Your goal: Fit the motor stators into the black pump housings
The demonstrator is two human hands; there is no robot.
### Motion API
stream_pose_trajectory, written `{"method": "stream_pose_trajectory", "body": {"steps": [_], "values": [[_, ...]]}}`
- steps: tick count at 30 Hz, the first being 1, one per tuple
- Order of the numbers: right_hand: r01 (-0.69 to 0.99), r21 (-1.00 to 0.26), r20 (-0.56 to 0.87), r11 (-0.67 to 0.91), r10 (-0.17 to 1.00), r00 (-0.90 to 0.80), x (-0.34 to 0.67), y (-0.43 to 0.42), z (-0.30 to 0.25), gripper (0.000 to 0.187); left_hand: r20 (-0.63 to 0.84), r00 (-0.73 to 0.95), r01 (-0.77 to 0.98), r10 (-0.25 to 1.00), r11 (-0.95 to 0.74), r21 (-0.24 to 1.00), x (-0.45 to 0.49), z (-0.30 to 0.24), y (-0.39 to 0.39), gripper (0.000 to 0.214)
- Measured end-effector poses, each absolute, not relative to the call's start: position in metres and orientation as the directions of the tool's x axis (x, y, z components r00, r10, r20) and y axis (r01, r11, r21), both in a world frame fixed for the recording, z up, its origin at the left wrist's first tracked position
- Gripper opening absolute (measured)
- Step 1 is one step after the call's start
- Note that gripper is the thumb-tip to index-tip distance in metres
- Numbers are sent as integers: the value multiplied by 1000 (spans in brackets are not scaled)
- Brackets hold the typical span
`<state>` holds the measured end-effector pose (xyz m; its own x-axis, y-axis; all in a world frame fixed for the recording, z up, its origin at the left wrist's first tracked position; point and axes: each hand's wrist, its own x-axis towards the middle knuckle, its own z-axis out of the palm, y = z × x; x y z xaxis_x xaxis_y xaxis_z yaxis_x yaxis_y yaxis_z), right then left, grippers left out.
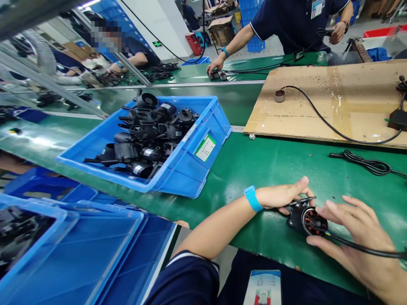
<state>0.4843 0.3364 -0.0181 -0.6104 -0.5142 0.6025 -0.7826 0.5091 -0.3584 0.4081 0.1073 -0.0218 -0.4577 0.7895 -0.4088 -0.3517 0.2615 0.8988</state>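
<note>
My left hand, with a blue band at the wrist, grips a black plastic housing from its far left side. Set into that housing is a small motor with copper windings, facing up. The fingers and thumb of my right hand close on the motor from the right. From the motor a black cable runs right, across my right palm. Part of the left fingers is hidden behind the housing.
A blue crate full of black housings stands left on the green table. Ahead lies a cardboard sheet bearing a small cabled motor. A coiled cable lies nearer. Co-workers' hands work beyond.
</note>
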Motion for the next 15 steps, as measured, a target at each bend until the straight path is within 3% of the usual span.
{"method": "stream_pose_trajectory", "body": {"steps": [4, 7, 11, 15], "values": [[-846, -190, 626, 498, -602, -495, 488, 333, -24, 61, -374, -470, -318, 799, 242, 917, 410, -24, 103, 88], [-802, -226, 624, 554, -550, -556, 487, 326, -30, 47, -366, -482, -331, 796, 221, 917, 412, -28, 99, 88], [-817, -334, 603, 470, -560, -569, 485, 320, -30, 37, -352, -505, -330, 788, 201, 922, 415, -22, 96, 84], [-849, -227, 690, 477, -537, -486, 491, 325, -12, 33, -267, -611, -250, 745, 138, 958, 415, -4, 88, 85]]}}
